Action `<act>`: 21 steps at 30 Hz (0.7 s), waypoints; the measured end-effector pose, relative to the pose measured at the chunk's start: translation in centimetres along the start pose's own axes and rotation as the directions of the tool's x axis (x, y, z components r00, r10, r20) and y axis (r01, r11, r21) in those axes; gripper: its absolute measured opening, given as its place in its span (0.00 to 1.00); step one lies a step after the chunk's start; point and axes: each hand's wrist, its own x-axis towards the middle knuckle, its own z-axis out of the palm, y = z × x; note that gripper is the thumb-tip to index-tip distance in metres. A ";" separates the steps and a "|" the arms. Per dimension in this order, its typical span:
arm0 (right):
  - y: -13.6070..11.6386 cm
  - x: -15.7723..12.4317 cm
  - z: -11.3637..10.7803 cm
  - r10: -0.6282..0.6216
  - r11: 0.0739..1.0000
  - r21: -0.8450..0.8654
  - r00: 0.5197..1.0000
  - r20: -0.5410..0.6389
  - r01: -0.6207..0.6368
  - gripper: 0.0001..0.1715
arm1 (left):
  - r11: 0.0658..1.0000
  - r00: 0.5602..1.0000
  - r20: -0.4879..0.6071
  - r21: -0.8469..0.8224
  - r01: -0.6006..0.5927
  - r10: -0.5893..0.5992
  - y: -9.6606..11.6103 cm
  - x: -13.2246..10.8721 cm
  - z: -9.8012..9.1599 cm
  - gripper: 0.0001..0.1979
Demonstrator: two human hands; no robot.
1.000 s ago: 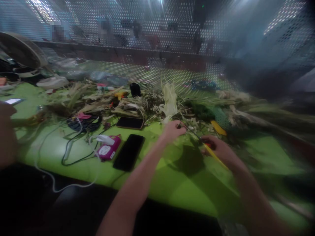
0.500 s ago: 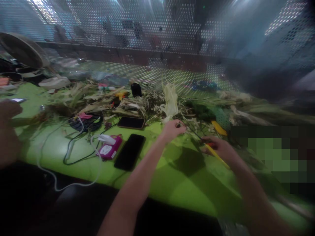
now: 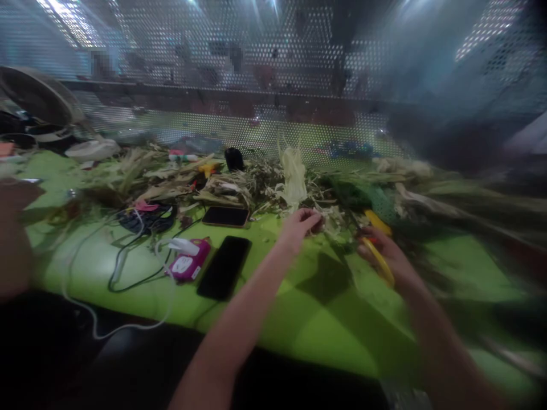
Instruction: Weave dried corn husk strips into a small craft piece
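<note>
My left hand (image 3: 302, 226) is closed at the near edge of the dried husk scraps, its fingers pinched on something I cannot make out. Right behind it a pale husk piece (image 3: 294, 176) stands upright. My right hand (image 3: 382, 250) grips a yellow-handled tool (image 3: 378, 261) with some red on it; its dark front end points toward the scraps and is blurred. Another yellow object (image 3: 376, 222) lies just behind that hand, beside a green mesh (image 3: 382, 200).
Two dark phones (image 3: 224, 267), a magenta tissue pack (image 3: 190, 261) and looping cables (image 3: 117, 273) lie left of my left arm. A black fan-like object (image 3: 147, 219) is farther left. Another person's arm (image 3: 15, 239) is at the left edge. A perforated screen (image 3: 256, 108) stands behind.
My right hand has shifted slightly right, and the yellow-handled tool in it has turned. My left hand stays near the same spot, its fingers now bent lower. The view has shifted slightly.
</note>
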 end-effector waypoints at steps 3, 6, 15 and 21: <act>0.8 0.0 0.1 -0.034 0.996 0.077 0.999 0.005 0.033 0.28 | 0.990 0.999 0.021 -0.137 0.044 -0.042 -0.2 0.0 0.3 0.12; 1.3 0.0 0.2 -0.062 0.995 0.083 0.998 0.011 0.061 0.27 | 0.967 0.998 0.048 -0.248 0.052 -0.041 -0.4 0.1 0.4 0.14; 0.3 -0.3 0.4 -0.072 0.996 -0.054 0.997 0.019 0.073 0.30 | 0.961 0.997 -0.017 -0.268 0.065 -0.072 -0.4 -0.2 0.6 0.17; 0.9 0.0 1.0 -0.068 0.989 -0.123 0.993 0.099 0.080 0.31 | 0.922 0.999 -0.008 -0.385 0.036 -0.043 0.0 -0.4 1.1 0.12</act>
